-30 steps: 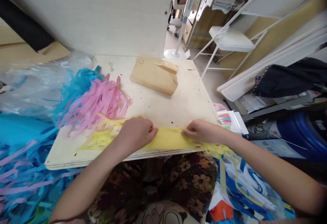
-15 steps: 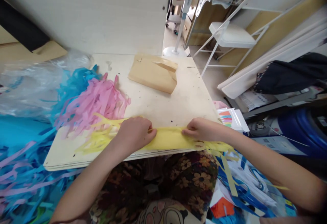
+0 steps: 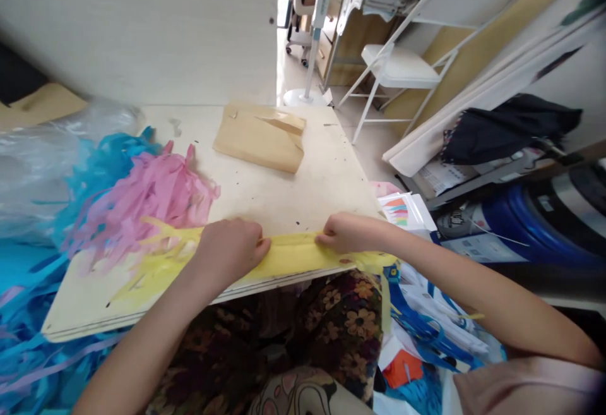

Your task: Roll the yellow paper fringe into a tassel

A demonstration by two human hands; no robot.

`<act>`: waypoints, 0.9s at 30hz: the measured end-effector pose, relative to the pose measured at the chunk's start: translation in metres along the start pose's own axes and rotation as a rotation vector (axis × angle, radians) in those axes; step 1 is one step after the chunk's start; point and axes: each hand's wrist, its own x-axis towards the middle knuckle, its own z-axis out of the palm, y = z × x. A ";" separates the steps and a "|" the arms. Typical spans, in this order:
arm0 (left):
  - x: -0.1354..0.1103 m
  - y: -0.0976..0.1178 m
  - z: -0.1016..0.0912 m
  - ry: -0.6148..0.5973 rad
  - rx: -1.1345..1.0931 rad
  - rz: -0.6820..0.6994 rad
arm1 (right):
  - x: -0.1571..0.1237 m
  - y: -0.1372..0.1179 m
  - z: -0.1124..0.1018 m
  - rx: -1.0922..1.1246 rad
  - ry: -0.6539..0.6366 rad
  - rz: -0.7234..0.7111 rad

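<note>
A yellow tissue paper fringe [image 3: 290,254] lies along the front edge of the board, its middle band flat and its cut strips spreading out at both ends. My left hand [image 3: 233,244] is closed on the band's left part, thumb and fingers pinching its upper edge. My right hand [image 3: 348,233] pinches the same edge farther right, a short stretch of flat paper between the two. Some strips at the right end hang over the board's edge. Pink fringe [image 3: 158,187] lies left of my left hand, with blue fringe [image 3: 106,159] behind it.
A folded brown paper piece [image 3: 260,137] lies on the pale board [image 3: 331,168]. Blue and lilac streamers [image 3: 33,352] heap at the left. Right of the board are a white folding chair [image 3: 402,67], a blue barrel [image 3: 511,219] and white-and-blue packaging [image 3: 435,320].
The view has swung right, so the board and hands appear shifted left. Both hands keep their pinch on the yellow fringe, with about the same gap between them.
</note>
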 end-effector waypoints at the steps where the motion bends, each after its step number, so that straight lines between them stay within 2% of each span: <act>1: -0.003 0.004 0.000 0.054 0.055 -0.001 | -0.003 -0.006 -0.001 -0.026 0.029 0.027; 3: -0.009 0.015 0.001 0.229 0.161 0.018 | -0.009 -0.018 -0.002 -0.049 0.097 0.083; 6: -0.016 0.032 0.004 0.509 0.267 0.137 | -0.019 -0.036 0.003 -0.075 0.208 0.146; 9: -0.018 0.041 0.011 0.630 0.321 0.268 | -0.028 -0.045 0.012 -0.079 0.308 0.194; 12: -0.018 0.041 0.017 0.642 0.344 0.289 | -0.040 -0.049 0.023 -0.069 0.418 0.286; 15: -0.017 0.037 0.021 0.634 0.330 0.304 | -0.053 -0.059 0.040 -0.075 0.707 0.328; 17: -0.017 0.036 0.023 0.622 0.306 0.307 | -0.057 -0.070 0.055 -0.090 0.916 0.216; 18: -0.017 0.035 0.024 0.616 0.294 0.306 | -0.056 -0.077 0.062 -0.085 0.967 0.122; 20: -0.018 0.034 0.026 0.607 0.268 0.300 | -0.050 -0.087 0.075 -0.039 0.973 -0.063; 22: -0.019 0.033 0.026 0.597 0.243 0.274 | -0.041 -0.091 0.084 0.032 0.935 -0.142; 27: -0.022 0.031 0.026 0.575 0.233 0.221 | -0.029 -0.083 0.098 0.087 0.880 -0.102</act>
